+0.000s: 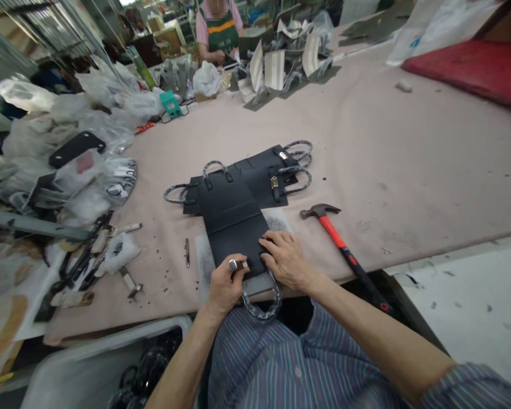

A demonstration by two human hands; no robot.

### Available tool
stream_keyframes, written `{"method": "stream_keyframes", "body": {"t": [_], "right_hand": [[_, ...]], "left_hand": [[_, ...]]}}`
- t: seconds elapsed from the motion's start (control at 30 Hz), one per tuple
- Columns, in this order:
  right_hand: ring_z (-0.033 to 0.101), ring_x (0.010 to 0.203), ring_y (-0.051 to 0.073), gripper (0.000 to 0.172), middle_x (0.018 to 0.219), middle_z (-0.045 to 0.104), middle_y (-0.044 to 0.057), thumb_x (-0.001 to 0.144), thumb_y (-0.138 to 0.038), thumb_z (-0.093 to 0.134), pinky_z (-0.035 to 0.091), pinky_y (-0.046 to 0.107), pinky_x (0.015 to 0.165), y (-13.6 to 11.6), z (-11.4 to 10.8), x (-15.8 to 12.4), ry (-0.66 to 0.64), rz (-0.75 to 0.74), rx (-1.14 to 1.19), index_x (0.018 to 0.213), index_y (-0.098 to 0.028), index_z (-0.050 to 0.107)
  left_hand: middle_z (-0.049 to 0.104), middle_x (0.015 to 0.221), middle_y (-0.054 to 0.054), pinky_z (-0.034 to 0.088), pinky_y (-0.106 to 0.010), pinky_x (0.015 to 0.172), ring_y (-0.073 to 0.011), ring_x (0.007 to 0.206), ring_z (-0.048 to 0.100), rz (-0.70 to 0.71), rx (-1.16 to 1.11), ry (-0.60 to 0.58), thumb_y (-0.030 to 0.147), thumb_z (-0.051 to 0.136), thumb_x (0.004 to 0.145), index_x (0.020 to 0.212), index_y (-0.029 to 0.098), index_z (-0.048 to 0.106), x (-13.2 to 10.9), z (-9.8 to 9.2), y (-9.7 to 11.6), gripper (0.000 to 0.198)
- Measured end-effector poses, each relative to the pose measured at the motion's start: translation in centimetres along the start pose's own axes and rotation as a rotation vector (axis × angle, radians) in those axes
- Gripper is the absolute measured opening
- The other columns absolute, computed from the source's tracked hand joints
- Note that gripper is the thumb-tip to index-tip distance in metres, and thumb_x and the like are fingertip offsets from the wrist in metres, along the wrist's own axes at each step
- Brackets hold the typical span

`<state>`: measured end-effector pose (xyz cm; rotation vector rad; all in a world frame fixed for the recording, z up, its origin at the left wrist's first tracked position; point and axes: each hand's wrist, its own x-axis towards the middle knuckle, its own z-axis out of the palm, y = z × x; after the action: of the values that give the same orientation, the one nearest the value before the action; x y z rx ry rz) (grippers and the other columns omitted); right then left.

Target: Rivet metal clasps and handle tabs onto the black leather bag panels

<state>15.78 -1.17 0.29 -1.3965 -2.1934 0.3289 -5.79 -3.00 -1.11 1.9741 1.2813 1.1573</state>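
Note:
A black leather bag panel (230, 207), with wrapped loop handles at both ends, lies in front of me. Its near part rests on a pale, speckled board (205, 264). My left hand (226, 287) is closed around a short, silver-topped tool (235, 265) and stands over the near end of the panel, beside the handle base. On the same end, my right hand (287, 260) lies with fingers apart, touching the leather by the other handle base. The near handle (262, 313) loops over the table edge towards my lap. The tool's lower tip is hidden by my fingers.
More black bag panels (262, 184) with metal clasps lie beyond. A claw hammer (336, 233) rests at right, a thin metal punch (187, 253) at left. Plastic-wrapped goods (80, 119) crowd the left. A grey bin (106, 346) stands below. Across the table sits another person (220, 34).

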Motion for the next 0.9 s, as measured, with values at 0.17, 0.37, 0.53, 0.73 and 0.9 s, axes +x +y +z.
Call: {"method": "stream_keyframes", "body": {"t": [0.17, 0.37, 0.53, 0.73, 0.9], "right_hand": [[0.053, 0.119, 0.029, 0.034, 0.132, 0.061, 0.011, 0.097, -0.026, 0.050, 0.041, 0.049, 0.101, 0.5, 0.8, -0.5, -0.002, 0.029, -0.004, 0.128, -0.021, 0.063], [0.050, 0.120, 0.031, 0.036, 0.132, 0.059, 0.012, 0.095, -0.024, 0.050, 0.039, 0.049, 0.103, 0.5, 0.8, -0.4, -0.035, 0.051, -0.010, 0.129, -0.019, 0.063], [0.049, 0.120, 0.031, 0.037, 0.132, 0.058, 0.012, 0.094, -0.023, 0.050, 0.039, 0.050, 0.103, 0.5, 1.1, -0.4, -0.053, 0.052, -0.027, 0.129, -0.018, 0.062], [0.049, 0.119, 0.031, 0.037, 0.132, 0.058, 0.013, 0.094, -0.022, 0.051, 0.039, 0.049, 0.103, 0.4, 1.0, -0.3, -0.049, 0.052, -0.032, 0.129, -0.018, 0.062], [0.050, 0.118, 0.031, 0.037, 0.131, 0.059, 0.013, 0.094, -0.021, 0.051, 0.039, 0.049, 0.102, 0.4, 0.8, -0.3, -0.049, 0.044, -0.034, 0.129, -0.018, 0.062]], "left_hand": [[0.077, 0.099, -0.005, 0.061, -0.036, 0.091, -0.0188, 0.096, 0.074, -0.066, 0.007, 0.084, 0.018, 0.064, 0.090, 0.101, 0.019, 0.068, -0.9, 0.2, -0.3, 0.012], [0.077, 0.100, -0.006, 0.061, -0.035, 0.091, -0.0191, 0.097, 0.074, -0.167, -0.108, 0.010, 0.016, 0.065, 0.089, 0.098, 0.019, 0.067, -0.3, -0.6, -0.3, 0.010], [0.076, 0.106, -0.009, 0.061, -0.032, 0.091, -0.0187, 0.101, 0.073, 0.091, 0.034, -0.104, 0.008, 0.059, 0.090, 0.105, 0.020, 0.063, -0.3, -0.5, 0.1, 0.020], [0.077, 0.107, -0.010, 0.062, -0.033, 0.090, -0.0208, 0.101, 0.074, 0.055, 0.100, -0.152, 0.010, 0.058, 0.090, 0.105, 0.019, 0.066, -0.2, -0.3, 0.6, 0.019], [0.077, 0.092, -0.006, 0.065, -0.034, 0.080, -0.0198, 0.083, 0.077, -0.445, -0.360, 0.133, 0.026, 0.064, 0.091, 0.099, 0.017, 0.063, 0.4, -0.6, -0.2, 0.012]]}}
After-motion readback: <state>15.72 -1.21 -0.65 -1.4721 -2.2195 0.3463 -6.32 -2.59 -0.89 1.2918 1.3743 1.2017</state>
